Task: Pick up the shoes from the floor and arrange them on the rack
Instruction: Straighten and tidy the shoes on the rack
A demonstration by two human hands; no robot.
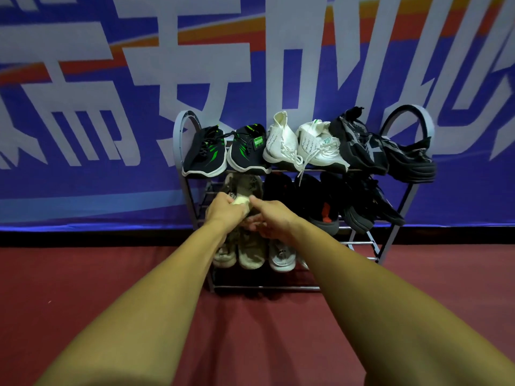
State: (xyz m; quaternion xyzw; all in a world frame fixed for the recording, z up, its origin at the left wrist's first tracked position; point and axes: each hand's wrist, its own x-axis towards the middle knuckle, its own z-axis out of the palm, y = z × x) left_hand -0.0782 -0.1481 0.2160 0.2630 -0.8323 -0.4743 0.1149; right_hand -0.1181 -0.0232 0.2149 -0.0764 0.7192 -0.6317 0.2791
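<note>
Step in hand, by my read: seating a shoe on the middle tier of the grey three-tier metal tube rack (264,288), which stands on the dark red floor (250,335) against the blue printed banner (83,112). The rack looks mostly loaded, so I judge the task is late on. Top tier holds a black knit pair with green stripes (223,151), a white knit pair (303,146) and a black-and-grey knit pair (384,151). The middle tier's right part has black shoes (334,201), and the bottom tier's left part has pale beige and grey sneakers (250,253). The task's thing is the beige knit sneaker with a pale sole (245,185). It is at the left end of the middle tier, tilted with one end up towards the banner, soft and worn-looking, so it will likely flex under a squeeze. The left hand (223,211) has its fingers curled round the sneaker's near end. The right hand (274,218) pinches it from the other side, thumb on top (the fingers below are blurred). Next move calls for pushing it back until the sole rests on the bars, squaring it beside the black shoes, then letting go with both hands without dragging it out
</note>
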